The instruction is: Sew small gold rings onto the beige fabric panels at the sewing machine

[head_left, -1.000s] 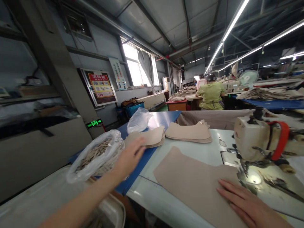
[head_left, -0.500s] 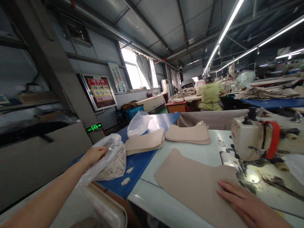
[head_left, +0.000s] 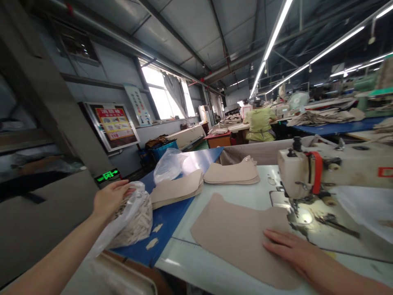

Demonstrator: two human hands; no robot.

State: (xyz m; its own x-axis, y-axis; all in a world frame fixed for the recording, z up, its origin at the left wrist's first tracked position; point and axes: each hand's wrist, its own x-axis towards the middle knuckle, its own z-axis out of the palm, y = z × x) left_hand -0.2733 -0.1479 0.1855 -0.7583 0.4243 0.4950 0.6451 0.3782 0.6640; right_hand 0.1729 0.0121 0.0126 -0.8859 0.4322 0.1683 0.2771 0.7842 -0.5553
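Cloth (head_left: 230, 235) is lying by the surface's (head_left: 176, 252) near edge, seemingly unfinished, under the right hand (head_left: 291, 252), fingers straight, gripping nothing; left hand (head_left: 111, 198) is curling at a bag (head_left: 139, 221), hold unclear; stacks (head_left: 231, 174) are sitting beyond.

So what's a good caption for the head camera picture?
Right hand on a beige sheet, left hand at a plastic bag.

Sewing workshop, industrial sewing machine (head_left: 297, 168), fabric stacks (head_left: 231, 172)

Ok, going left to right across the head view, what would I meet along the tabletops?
Plastic bag of scraps with the left hand at its mouth, left stack of beige pieces, right beige stack, sewing machine.
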